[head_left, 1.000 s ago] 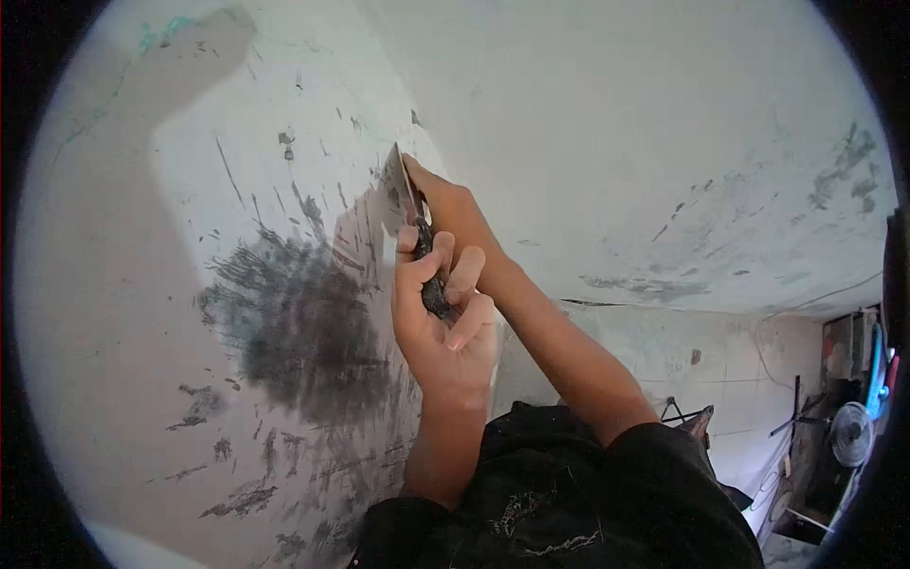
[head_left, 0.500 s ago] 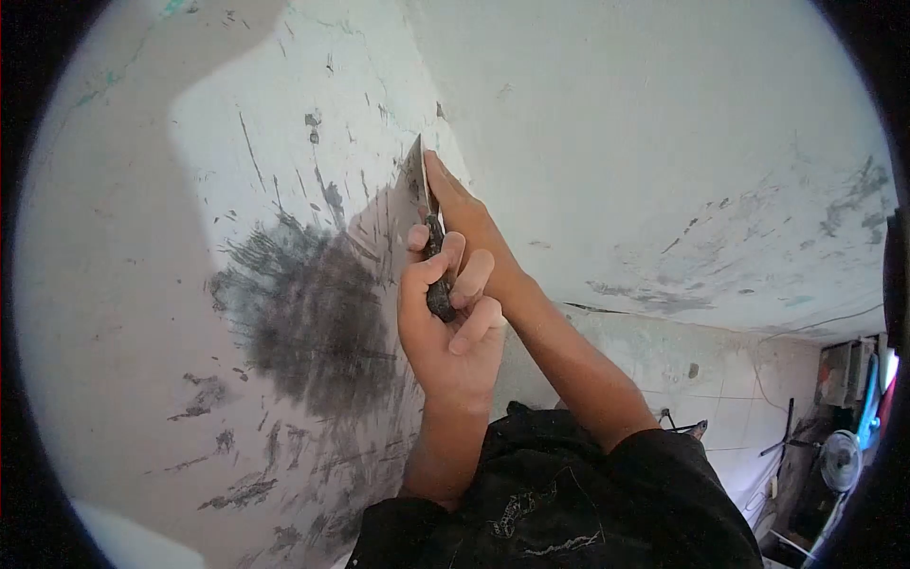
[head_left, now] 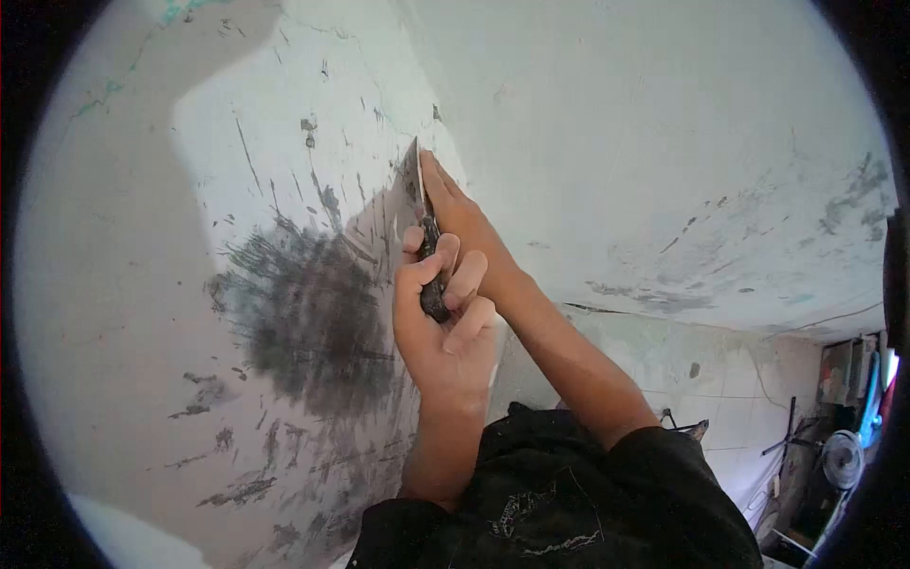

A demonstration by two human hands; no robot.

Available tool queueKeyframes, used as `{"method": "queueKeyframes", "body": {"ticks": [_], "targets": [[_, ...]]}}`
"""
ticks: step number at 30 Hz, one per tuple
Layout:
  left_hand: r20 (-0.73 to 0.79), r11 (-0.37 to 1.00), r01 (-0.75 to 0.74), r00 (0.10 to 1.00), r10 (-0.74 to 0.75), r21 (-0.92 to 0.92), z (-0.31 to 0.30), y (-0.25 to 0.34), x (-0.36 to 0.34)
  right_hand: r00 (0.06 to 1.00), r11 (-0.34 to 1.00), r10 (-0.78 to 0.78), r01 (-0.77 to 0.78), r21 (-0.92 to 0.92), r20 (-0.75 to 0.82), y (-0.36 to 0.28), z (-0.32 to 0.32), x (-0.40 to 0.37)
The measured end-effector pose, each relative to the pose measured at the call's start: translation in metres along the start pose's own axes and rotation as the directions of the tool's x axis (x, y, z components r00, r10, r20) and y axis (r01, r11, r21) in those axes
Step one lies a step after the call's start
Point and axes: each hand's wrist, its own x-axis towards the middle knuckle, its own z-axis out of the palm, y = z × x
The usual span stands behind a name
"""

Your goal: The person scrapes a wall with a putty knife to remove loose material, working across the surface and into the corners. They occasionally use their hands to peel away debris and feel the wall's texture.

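Note:
A scraper with a dark handle (head_left: 433, 294) and a thin, pointed-looking metal blade (head_left: 413, 175) is in my left hand (head_left: 444, 327), its fingers curled round the handle and the palm turned up toward the camera. The blade's tip meets the pale wall (head_left: 313, 57) near the corner. My right hand (head_left: 463, 213) lies stretched out just behind and right of the blade, fingers straight and close together, their tips beside the blade's upper edge. Part of this hand is hidden behind the left one.
A large dark smudge (head_left: 313, 318) and many scratches mark the left wall. Another pale wall (head_left: 626, 123) with grey stains adjoins on the right. At the far right are a fan (head_left: 842, 460), cables and a blue object (head_left: 870, 403). My dark shirt (head_left: 559, 493) fills the bottom.
Both hands and the scraper have shifted very slightly left in the view. The left hand's grip is unchanged.

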Motion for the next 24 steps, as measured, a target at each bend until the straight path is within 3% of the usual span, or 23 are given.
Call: {"method": "queueKeyframes", "body": {"ticks": [8,11,13,14,20,21,23,24], "targets": [[-0.001,1.000,-0.011,1.000,0.011,0.010,0.002,-0.001,0.001,0.999,1.000,0.015,-0.014,0.026,-0.033,-0.002,0.002,-0.004],[0.006,1.000,0.005,1.000,-0.005,-0.006,0.001,-0.001,0.001,0.995,0.996,-0.040,0.032,-0.089,-0.087,-0.004,0.000,0.004],[0.021,1.000,0.014,1.000,-0.014,-0.017,0.002,-0.001,0.004,0.995,0.995,0.102,-0.102,-0.002,-0.020,-0.010,-0.002,0.012],[0.037,0.999,0.021,0.999,-0.020,-0.031,0.003,-0.001,0.004,0.995,0.998,0.057,-0.058,-0.014,-0.081,-0.011,-0.003,0.013],[0.034,0.990,0.084,0.996,-0.081,-0.113,0.006,-0.003,0.012,0.996,0.997,0.029,-0.034,-0.066,-0.088,-0.002,-0.007,0.023],[0.024,0.990,0.083,0.996,-0.081,-0.118,0.005,-0.002,0.017,0.996,0.997,0.038,-0.044,-0.067,-0.084,-0.006,-0.013,0.026],[0.022,0.992,0.089,0.996,-0.087,-0.092,0.002,0.000,0.028,0.946,0.952,0.302,-0.293,-0.084,0.122,-0.022,-0.030,0.035],[0.026,0.995,0.095,0.995,-0.094,-0.039,0.009,-0.001,0.021,0.982,0.984,0.180,-0.180,-0.005,0.064,-0.007,-0.022,0.031]]}}
